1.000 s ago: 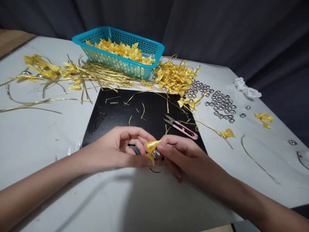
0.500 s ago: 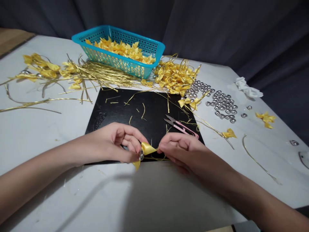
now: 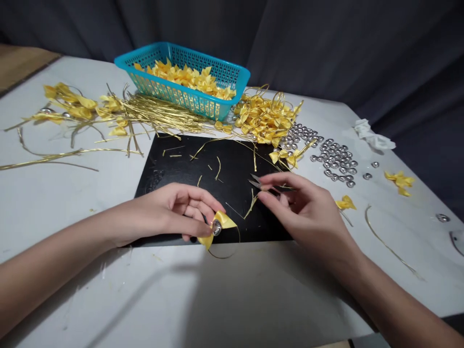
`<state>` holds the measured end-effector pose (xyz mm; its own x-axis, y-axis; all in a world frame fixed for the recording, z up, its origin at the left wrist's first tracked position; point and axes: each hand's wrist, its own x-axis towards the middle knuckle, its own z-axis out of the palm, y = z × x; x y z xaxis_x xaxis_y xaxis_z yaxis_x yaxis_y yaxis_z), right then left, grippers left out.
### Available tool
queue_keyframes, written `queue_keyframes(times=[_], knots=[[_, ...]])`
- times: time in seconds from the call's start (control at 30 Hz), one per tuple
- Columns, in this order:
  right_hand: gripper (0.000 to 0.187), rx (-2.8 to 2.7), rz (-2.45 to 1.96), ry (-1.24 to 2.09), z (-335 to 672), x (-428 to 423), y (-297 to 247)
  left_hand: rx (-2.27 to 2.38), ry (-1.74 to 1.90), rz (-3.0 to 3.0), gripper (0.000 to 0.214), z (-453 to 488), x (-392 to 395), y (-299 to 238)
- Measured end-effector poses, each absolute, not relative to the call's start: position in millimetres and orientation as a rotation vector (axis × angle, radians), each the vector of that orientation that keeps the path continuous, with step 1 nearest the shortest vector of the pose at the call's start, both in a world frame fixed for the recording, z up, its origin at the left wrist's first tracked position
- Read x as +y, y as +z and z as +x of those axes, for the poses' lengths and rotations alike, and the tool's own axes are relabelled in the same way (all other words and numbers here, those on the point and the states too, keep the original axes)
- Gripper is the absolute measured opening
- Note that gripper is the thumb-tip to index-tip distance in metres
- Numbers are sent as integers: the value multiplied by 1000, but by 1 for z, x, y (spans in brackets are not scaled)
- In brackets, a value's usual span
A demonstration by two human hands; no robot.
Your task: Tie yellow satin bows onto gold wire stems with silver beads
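My left hand point(image 3: 181, 212) pinches a yellow satin ribbon bow point(image 3: 225, 220) between thumb and fingers. A round silver bead point(image 3: 216, 227) sits at the bow's middle, and a thin cord point(image 3: 238, 241) curves out from it in a loop. To the right, my right hand point(image 3: 300, 203) has its thumb and fingers around the handles of thread snips point(image 3: 256, 182), which lie low over the black board point(image 3: 232, 169). Only the blades and a bit of the pink handle show; the rest is hidden by the fingers.
A blue basket point(image 3: 174, 89) of yellow bows stands at the back. Before it lie gold cords point(image 3: 163, 113); beside it are a heap of corded bows point(image 3: 264, 118) and silver beads point(image 3: 337, 157). Cord scraps point(image 3: 218, 167) litter the board. A white crumpled piece point(image 3: 373, 135) lies far right.
My right hand has let go of the bow's cord end and moved up and right to the thread snips. My left hand still holds the bow, now turned so its bead faces up.
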<state>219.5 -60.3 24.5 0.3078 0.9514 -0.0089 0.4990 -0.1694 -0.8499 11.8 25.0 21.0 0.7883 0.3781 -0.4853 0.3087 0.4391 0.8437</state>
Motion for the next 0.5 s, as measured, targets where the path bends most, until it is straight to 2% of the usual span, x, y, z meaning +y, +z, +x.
queue_keyframes(times=[0.07,0.1,0.23,0.3,0.37,0.5], knots=[[36,-1297,-1746,676,217,-62,23,710,67,1134,22,13,25,20],[38,-1286,-1720,751,214,-63,24,712,86,1133,21,13,24,20],[35,-1212,-1587,1514,204,-68,27,697,140,1142,20,14,22,18],[33,-1149,-1547,1779,202,-69,28,697,141,1158,23,14,22,17],[27,-1099,-1567,1843,203,-68,28,703,130,1185,27,14,22,17],[21,-1094,-1651,1765,209,-64,31,716,86,1254,30,12,23,18]])
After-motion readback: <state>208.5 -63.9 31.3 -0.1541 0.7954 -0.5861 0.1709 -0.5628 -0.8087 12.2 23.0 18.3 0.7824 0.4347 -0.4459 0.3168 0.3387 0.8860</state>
